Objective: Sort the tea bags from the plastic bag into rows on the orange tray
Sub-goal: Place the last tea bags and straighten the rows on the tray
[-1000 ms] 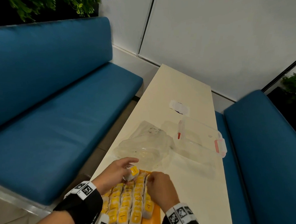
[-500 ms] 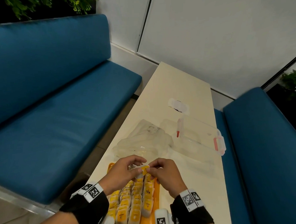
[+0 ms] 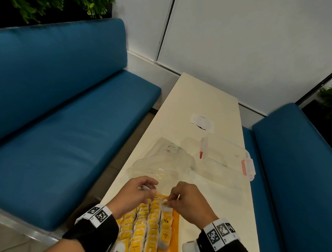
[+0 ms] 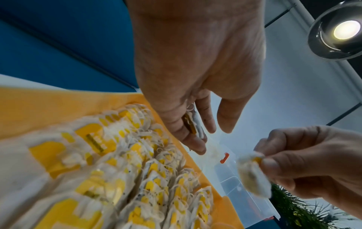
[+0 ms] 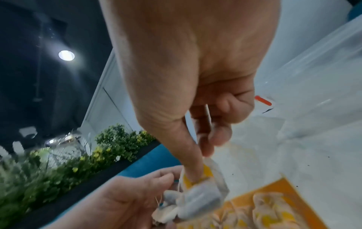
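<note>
Both hands pinch tea bags above the orange tray point(image 3: 175, 222).
Right hand point(image 3: 189, 203) pinches a tea bag point(image 4: 252, 175), left hand point(image 3: 134, 195) another point(image 4: 192, 124); trailing strings may snag and disturb the rows point(image 3: 146, 232).

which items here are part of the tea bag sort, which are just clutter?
Job:
orange tray
tea bags in rows
tea bag in right hand
tea bag in left hand
plastic bag

Lying about:
clear lidded box
white label on table
</note>
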The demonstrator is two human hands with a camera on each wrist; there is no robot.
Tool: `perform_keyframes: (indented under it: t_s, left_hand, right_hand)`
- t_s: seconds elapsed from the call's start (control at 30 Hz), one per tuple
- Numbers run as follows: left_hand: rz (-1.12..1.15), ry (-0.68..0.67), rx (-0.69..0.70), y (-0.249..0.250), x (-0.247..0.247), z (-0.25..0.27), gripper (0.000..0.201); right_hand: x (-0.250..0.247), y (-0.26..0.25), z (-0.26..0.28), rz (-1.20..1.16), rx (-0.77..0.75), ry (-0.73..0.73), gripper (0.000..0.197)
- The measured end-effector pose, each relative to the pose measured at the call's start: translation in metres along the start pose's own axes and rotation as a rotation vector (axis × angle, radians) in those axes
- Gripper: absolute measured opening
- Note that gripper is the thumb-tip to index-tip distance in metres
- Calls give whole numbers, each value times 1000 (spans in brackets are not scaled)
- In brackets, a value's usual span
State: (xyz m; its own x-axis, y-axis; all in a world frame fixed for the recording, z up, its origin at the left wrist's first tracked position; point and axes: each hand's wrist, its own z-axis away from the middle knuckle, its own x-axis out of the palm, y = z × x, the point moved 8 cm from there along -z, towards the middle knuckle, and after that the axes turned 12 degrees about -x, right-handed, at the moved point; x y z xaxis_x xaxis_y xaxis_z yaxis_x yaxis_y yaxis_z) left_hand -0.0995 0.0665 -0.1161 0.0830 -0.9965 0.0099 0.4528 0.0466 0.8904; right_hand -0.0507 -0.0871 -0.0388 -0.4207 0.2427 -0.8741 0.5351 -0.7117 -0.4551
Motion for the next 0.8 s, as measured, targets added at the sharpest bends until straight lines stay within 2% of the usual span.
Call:
perform_keyframes:
  t_s: [0.17,0.33,0.47,0.67,0.8]
  left_hand:
    - [-49,-15,20,6,2,0,26]
    - [-318,-70,120,14,13,3,32]
    - [-286,-9,162,21,16,1,11]
    - [-278,5,177,18,16,0,7]
    - [-329,22,127,15,13,-1,16]
  right_hand:
    - [2,1,1,1,-2,-29,4]
    - [-6,2,-2,-58,3,-39,5]
    - [-10,0,-3,-118,10,18,13]
    - [-13,0,-1,-117,27,47,11]
    - [-12,4,2,-70,39,23,11]
